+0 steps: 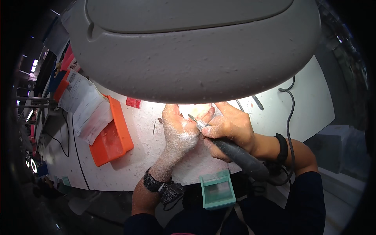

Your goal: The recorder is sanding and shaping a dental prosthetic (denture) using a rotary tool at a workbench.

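My right hand (233,127) is wrapped round a black rotary handpiece (243,158) with a metal collar, held like a pen. Its slim metal bit tip (191,116) points left, toward my left hand. Dust-coated, my left hand (180,126) is curled round a pale, whitish piece (194,111) under bright light. The glare and my fingers hide that piece's exact shape, and I cannot tell whether the bit touches it. White powder covers my left wrist and the tabletop (149,156) around it.
A big grey rounded housing (203,58) overhangs the work. To the left stands an orange bin (123,129) with papers (88,109) on it. A teal tray (218,192) sits at the near edge. A black cable (291,121), a dark slim tool (257,102) and a thin rod (154,128) lie about.
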`<state>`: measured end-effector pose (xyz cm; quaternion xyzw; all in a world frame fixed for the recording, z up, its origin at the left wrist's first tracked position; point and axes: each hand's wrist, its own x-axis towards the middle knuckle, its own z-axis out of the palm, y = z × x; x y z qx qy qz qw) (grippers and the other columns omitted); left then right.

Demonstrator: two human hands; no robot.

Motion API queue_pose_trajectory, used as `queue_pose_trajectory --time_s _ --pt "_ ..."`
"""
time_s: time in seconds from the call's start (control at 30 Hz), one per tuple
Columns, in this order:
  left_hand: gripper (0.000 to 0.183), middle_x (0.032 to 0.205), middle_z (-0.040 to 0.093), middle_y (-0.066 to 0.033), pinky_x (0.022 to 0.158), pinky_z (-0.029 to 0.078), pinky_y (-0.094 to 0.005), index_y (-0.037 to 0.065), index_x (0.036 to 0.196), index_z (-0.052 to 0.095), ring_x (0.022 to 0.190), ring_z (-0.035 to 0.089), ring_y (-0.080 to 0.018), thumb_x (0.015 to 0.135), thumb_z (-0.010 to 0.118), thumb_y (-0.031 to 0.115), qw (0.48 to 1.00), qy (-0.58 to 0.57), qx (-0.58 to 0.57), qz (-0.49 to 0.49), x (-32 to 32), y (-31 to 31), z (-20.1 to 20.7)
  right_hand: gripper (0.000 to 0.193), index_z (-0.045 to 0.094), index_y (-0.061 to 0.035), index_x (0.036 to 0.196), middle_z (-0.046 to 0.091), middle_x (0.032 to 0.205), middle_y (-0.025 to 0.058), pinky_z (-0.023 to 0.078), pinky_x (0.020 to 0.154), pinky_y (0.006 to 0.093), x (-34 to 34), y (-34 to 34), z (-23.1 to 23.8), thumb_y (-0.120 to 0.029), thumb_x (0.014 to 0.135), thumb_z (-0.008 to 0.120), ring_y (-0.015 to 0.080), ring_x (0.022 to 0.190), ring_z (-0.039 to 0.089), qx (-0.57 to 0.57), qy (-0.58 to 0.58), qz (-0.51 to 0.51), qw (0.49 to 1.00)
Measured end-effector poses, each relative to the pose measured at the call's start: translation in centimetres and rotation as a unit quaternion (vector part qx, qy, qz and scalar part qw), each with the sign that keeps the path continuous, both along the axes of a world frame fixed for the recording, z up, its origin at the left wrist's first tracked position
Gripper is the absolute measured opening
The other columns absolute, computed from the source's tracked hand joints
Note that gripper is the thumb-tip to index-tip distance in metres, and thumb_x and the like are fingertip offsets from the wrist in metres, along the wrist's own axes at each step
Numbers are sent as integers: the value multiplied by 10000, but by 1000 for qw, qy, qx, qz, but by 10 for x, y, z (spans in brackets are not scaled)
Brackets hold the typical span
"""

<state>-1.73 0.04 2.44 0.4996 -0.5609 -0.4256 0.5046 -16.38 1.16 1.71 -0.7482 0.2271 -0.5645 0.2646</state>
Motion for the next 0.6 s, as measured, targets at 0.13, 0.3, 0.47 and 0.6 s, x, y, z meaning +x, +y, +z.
queue_pose_trajectory --time_s 0.13,0.3,0.47,0.6 --pt "450 916 649 -125 770 520 -326 -38 1017 557 890 643 -193 719 828 162 999 -24 -27 11 3 -1 -7 270 618 -37 832 615 928 327 488 926 492 -1 0 2 57 586 676 506 965 617 -4 -5 7 1000" --pt "379 884 658 -136 674 521 -299 -35 987 556 809 659 -180 726 790 110 995 -84 -47 18 10 2 -9 382 557 -21 1016 484 1208 424 507 832 347 -4 -4 1 54 664 683 400 976 653 33 -52 48 997" --pt "335 845 673 -129 619 514 -275 -38 970 556 756 667 -173 730 760 75 990 -88 -107 34 3 1 -5 241 580 -22 844 631 761 205 458 964 494 0 0 3 68 637 664 431 833 655 -2 -31 5 1000" --pt "358 832 681 -129 628 516 -273 -34 974 556 743 669 -163 728 781 95 988 -107 -104 41 6 2 -9 203 582 -25 785 545 574 126 431 988 558 0 0 8 64 620 659 444 785 644 -21 -23 3 1000"
